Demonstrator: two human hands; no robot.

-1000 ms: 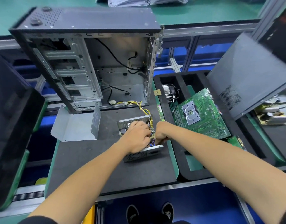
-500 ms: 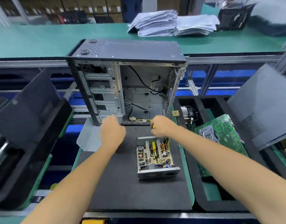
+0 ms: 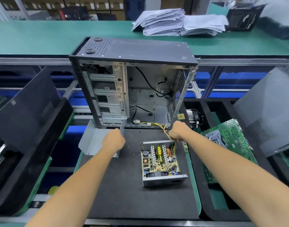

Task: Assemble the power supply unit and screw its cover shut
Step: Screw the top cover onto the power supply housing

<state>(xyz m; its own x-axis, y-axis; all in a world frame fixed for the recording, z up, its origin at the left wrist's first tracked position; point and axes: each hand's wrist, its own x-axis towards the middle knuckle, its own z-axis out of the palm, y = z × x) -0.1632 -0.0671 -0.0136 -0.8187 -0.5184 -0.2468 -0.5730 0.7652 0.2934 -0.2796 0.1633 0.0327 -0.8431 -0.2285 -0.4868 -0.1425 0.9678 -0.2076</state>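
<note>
Head view | PSU lies open on mat, in front of case | your left hand reaches the cover, left of PSU; grip hidden, cannot tell | your right hand clenches wires at PSU's far-right corner | cover nearer left hand

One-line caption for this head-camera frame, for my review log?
Left hand on the grey metal cover, right hand gripping the yellow cable bundle behind the open power supply.
</note>
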